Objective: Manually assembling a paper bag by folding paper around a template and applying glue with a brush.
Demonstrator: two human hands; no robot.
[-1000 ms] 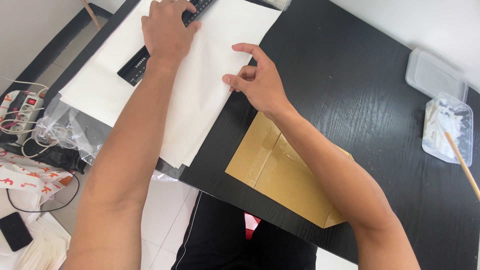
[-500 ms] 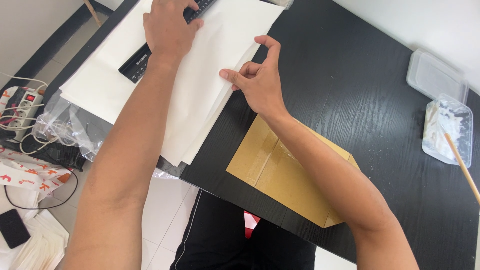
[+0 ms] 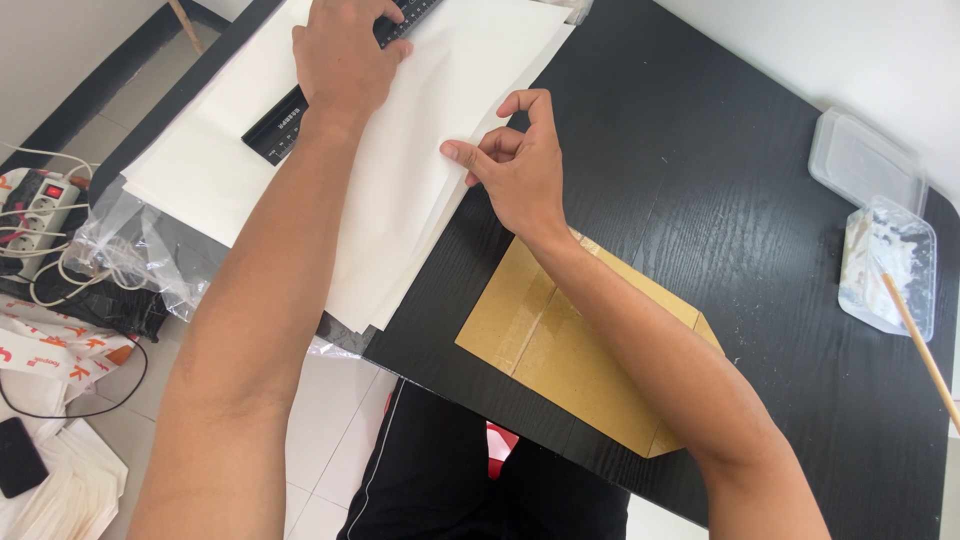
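1 head view, steep downward, close over black table (image 3: 720,230)

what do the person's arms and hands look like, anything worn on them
Both arms are bare from the upper arm down: no sleeves show. The left hand and right hand wear no gloves, and no rings, watch or wristband can be seen. Nails are short and unpainted. Fine hair shows on the forearms.

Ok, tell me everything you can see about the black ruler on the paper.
The black ruler is long, flat and matte, with pale markings along one edge. It lies diagonally on the white paper sheets at the far-left part of the black table. The left hand presses flat on its middle, hiding that part; both ends stick out.
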